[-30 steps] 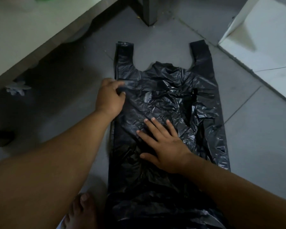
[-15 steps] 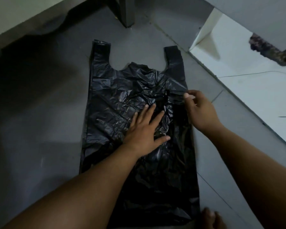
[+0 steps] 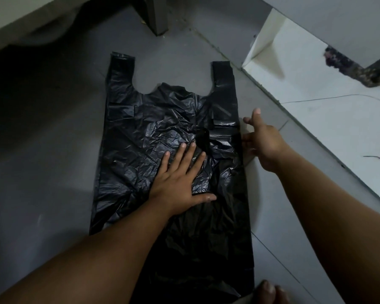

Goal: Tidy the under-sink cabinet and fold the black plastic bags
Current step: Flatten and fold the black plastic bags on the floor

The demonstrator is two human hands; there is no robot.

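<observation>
A crumpled black plastic bag (image 3: 154,132) lies spread flat on the grey floor, its two handles pointing away from me. My left hand (image 3: 178,178) rests palm down on the bag's middle with fingers spread, pressing it to the floor. My right hand (image 3: 263,143) is at the bag's right edge, level with the middle. Its fingers are apart and its lower fingertips touch the edge, with nothing pinched that I can see.
A raised white ledge (image 3: 316,119) runs diagonally on the right, with dark debris (image 3: 360,71) at its far end. A dark post (image 3: 156,16) stands beyond the bag. A pale cabinet edge (image 3: 20,18) crosses the upper left. My toes (image 3: 268,290) show at the bottom edge.
One second ago the left hand held the bag's left side and the right pressed the middle. The left hand moved to the middle; the right went to the right edge and opened its pinch.
</observation>
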